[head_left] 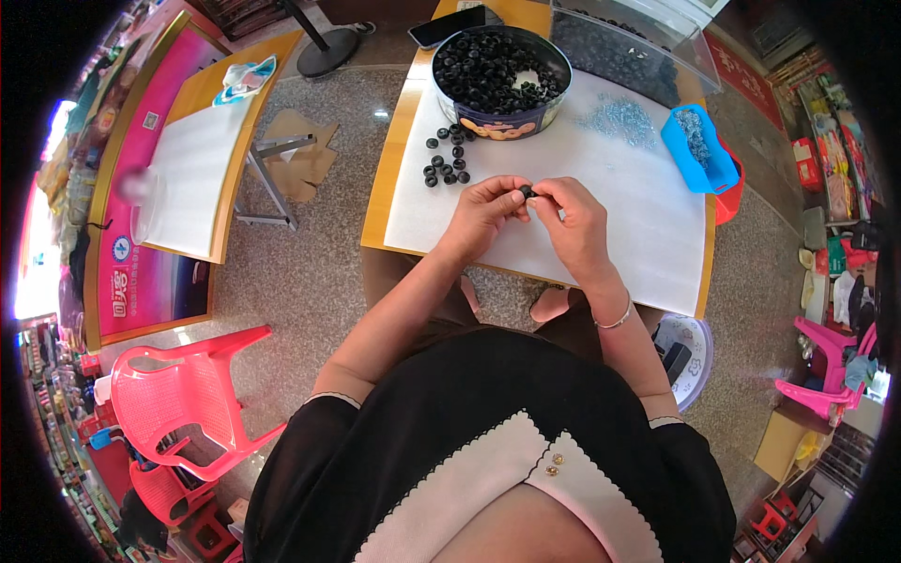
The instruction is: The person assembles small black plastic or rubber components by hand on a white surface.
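Above the near part of the white-covered table [648,246], my two hands meet. My left hand [484,214] pinches a small black round piece [526,191] between thumb and forefinger. My right hand [574,223] is closed too, its fingertips pressed against the right side of that piece; whether something tiny sits in them is hidden. To the left of my hands lie several loose black ring-like pieces [446,169]. Beyond them stands a round tin [511,127] heaped with similar black pieces. Small clear bluish bits [621,120] are spread on the table to the right.
A blue plastic container [683,155] with clear bits rests on a red one [731,195] at the right edge. Behind stands a clear box [690,61] holding dark pieces. A phone [455,26] lies behind the tin. A pink chair [188,403] stands left, a basket [696,357] right.
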`<state>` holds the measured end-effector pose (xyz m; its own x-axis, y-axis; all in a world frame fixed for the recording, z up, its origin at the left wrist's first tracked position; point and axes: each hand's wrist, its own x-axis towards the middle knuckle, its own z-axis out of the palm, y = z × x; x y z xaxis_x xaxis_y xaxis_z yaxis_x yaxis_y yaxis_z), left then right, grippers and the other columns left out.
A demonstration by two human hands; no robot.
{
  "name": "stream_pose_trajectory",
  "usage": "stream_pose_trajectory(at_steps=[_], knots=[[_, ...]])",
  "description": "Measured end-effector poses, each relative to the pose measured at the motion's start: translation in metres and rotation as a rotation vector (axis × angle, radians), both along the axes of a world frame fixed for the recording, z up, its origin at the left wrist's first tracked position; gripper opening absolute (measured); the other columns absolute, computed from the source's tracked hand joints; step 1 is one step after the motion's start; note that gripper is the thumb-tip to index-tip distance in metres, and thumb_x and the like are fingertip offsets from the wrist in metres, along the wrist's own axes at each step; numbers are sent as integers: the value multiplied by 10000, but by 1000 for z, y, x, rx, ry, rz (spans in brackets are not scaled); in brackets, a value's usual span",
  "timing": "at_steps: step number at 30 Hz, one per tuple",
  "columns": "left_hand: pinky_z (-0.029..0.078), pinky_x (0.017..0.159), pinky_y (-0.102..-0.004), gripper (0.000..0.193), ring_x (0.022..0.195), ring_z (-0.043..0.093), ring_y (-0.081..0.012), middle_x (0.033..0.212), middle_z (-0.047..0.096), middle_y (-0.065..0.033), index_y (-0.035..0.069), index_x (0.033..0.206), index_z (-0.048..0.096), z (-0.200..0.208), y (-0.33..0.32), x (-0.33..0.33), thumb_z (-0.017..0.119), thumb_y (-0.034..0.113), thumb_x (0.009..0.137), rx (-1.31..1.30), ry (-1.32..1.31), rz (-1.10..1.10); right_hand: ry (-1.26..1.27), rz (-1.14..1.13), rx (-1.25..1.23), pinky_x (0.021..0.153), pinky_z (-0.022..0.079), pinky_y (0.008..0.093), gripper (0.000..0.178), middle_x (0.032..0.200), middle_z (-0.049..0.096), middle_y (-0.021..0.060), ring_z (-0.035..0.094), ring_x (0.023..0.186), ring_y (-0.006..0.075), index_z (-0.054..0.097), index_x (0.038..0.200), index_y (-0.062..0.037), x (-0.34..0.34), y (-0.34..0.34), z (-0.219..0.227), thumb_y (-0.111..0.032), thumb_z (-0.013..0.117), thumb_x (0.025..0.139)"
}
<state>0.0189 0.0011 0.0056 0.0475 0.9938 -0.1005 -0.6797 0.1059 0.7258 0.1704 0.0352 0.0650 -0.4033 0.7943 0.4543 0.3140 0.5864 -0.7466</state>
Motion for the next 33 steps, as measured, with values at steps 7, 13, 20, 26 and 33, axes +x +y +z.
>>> stream_pose_trajectory(at_steps=[7, 13, 20, 26, 33], knots=[[482, 734, -263, 210, 755, 576, -132, 905, 625, -62, -31, 1089, 584, 2, -1, 1, 561, 43, 894, 10, 33, 6, -69, -1, 97, 632, 480, 370, 137, 820, 604, 119, 595, 747, 294, 602, 879, -32, 2, -1, 0, -9, 634, 748], [483, 743, -261, 213, 764, 576, -124, 902, 623, -55, -23, 1094, 587, 1, -2, 5, 563, 49, 895, 22, 123, 44, -108, -43, 191, 625, 478, 376, 141, 807, 596, 117, 589, 735, 294, 591, 872, -35, 1, -2, -4, 0, 630, 742], [482, 745, -253, 207, 764, 579, -126, 896, 625, -57, -20, 1084, 597, 3, -3, 4, 566, 65, 898, 4, 135, 31, -9, -11, 50, 635, 487, 339, 130, 829, 614, 115, 606, 734, 273, 602, 878, -21, 3, -4, -6, 2, 633, 753], [483, 745, -263, 372, 781, 593, -143, 917, 605, -59, -9, 1229, 474, 3, -2, 4, 586, 33, 878, 39, 83, 38, 38, 53, -60, 644, 482, 290, 127, 807, 613, 102, 602, 711, 212, 611, 900, -13, 9, -1, -6, -2, 638, 776], [490, 782, -305, 659, 835, 595, -165, 947, 605, -81, 67, 1392, 260, 4, -2, 0, 622, 22, 843, 90, 81, -35, -17, 271, -345, 749, 460, 245, 233, 1044, 563, 68, 552, 893, 153, 624, 1063, -19, 23, 14, -1, -22, 584, 833]])
